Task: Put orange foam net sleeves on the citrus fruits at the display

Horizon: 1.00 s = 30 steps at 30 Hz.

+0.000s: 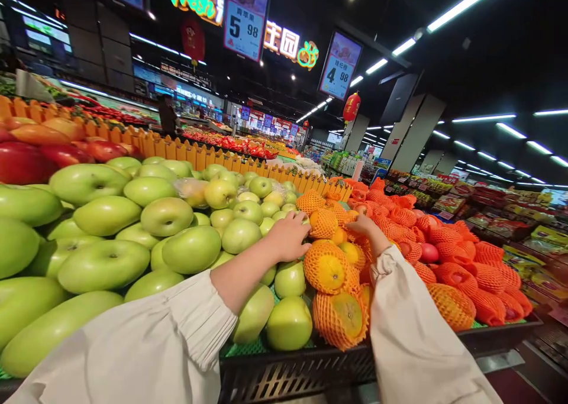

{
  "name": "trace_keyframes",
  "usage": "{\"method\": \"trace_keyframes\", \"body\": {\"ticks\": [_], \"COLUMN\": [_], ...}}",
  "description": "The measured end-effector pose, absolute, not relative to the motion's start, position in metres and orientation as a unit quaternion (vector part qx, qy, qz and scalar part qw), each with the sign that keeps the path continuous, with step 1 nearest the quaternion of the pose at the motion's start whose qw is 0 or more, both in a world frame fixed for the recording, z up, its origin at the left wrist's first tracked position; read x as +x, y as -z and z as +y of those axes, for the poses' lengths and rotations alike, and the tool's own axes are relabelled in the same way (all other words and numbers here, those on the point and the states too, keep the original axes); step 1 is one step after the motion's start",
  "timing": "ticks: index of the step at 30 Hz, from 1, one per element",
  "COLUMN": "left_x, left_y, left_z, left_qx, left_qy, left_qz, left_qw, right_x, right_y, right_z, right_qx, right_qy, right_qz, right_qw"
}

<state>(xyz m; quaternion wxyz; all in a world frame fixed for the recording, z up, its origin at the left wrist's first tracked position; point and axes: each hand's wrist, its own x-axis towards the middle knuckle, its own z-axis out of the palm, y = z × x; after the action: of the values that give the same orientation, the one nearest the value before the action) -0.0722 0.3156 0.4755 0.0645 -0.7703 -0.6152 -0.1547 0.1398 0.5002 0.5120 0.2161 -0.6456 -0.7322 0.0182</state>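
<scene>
Two hands in head view, both at the oranges [327, 267]. Left hand [289, 237]: on the apple side, fingers bent, can't tell if gripping. Right hand [362, 226]: on the far side, fingertips hidden, grip can't tell. Oranges sit in the black crate [297, 375], between green apples [191, 249] and red-netted fruit [452, 253].

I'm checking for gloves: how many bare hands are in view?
2: the bare left hand over round green apples, beside oranges in orange foam nets; the bare right hand at those oranges. More may be hidden.
</scene>
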Motion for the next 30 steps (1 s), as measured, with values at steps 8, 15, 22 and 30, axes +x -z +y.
{"method": "trace_keyframes", "body": {"ticks": [8,15,22,30], "left_x": [-0.074,-0.075,-0.073,-0.072], "left_y": [-0.474,-0.475,-0.478,-0.481], "left_z": [0.316,0.316,0.314,0.311], "left_qx": [-0.767,-0.773,-0.769,-0.769], "left_qy": [0.158,0.166,0.154,0.142], "left_qz": [-0.619,-0.611,-0.619,-0.622], "left_qw": [0.056,0.052,0.044,0.035], "right_x": [0.155,0.163,0.163,0.156], "right_y": [-0.499,-0.519,-0.514,-0.522], "right_z": [0.518,0.491,0.498,0.481], "right_qx": [-0.616,-0.567,-0.532,-0.322], "right_qy": [0.005,0.137,0.115,0.073], "right_qz": [-0.731,-0.637,-0.68,-0.796], "right_qw": [0.293,0.504,0.491,0.507]}}
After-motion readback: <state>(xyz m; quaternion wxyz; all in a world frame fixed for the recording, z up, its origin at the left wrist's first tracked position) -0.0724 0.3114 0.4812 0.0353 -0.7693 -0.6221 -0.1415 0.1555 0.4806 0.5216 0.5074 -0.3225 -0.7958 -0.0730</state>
